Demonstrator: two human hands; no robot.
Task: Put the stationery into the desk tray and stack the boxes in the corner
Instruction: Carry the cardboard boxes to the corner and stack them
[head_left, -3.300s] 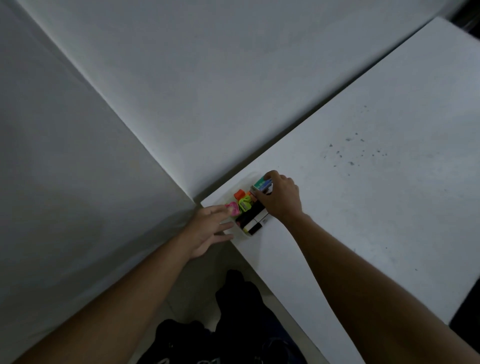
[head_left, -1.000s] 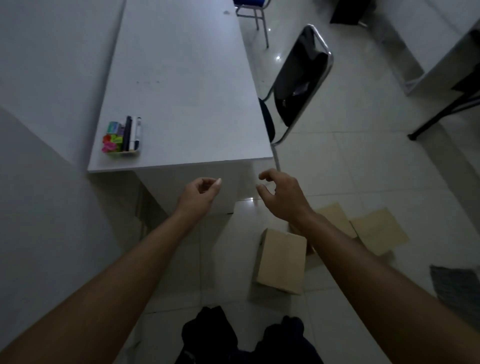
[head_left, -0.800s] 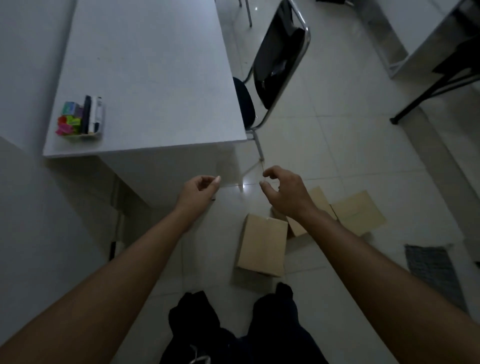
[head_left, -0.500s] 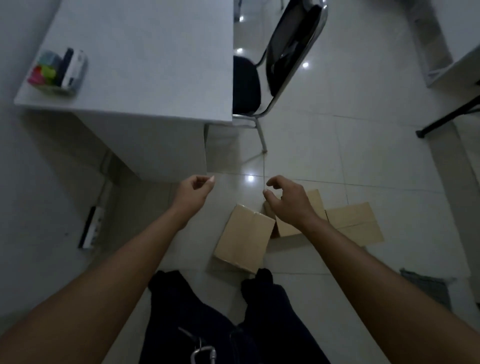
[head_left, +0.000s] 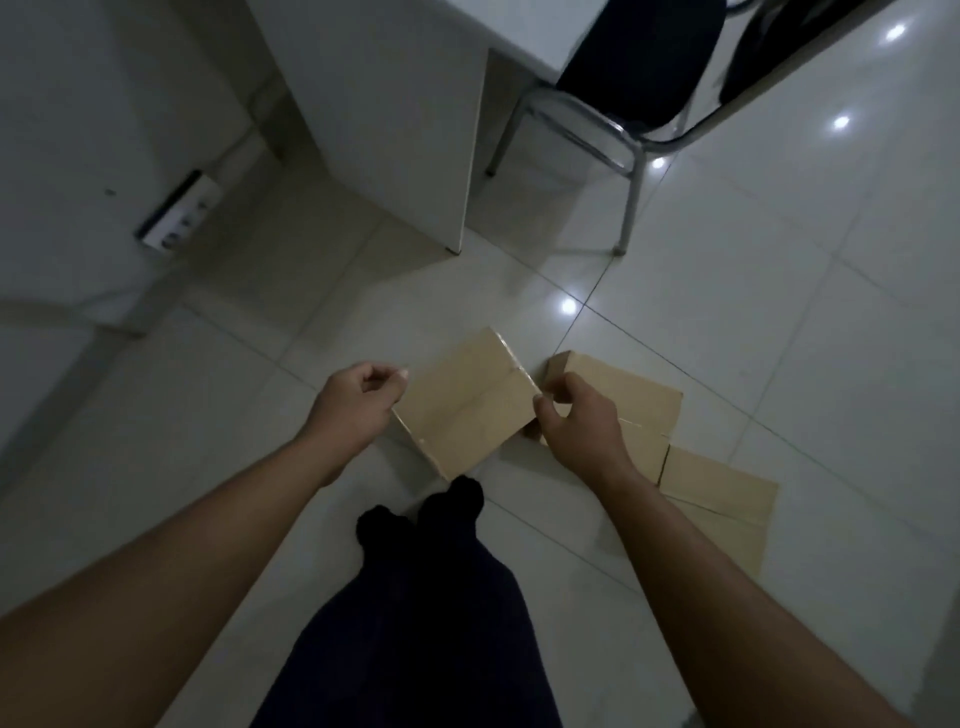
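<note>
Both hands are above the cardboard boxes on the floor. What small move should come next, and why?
Probably lower both hands onto the nearest cardboard box and grip its two sides. The left hand and right hand hang empty on either side of it, fingers curled, and all three boxes lie unstacked on the floor tiles.

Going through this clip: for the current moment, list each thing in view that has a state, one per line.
left hand: empty, fingers loosely curled, above the floor
right hand: empty, half-curled, over the boxes
nearest box: closed, on the floor, unstacked
middle box: closed, on the floor, partly behind the right hand
far box: on the floor, unstacked
chair: pushed up to the desk
power strip: on the floor by the wall
</note>
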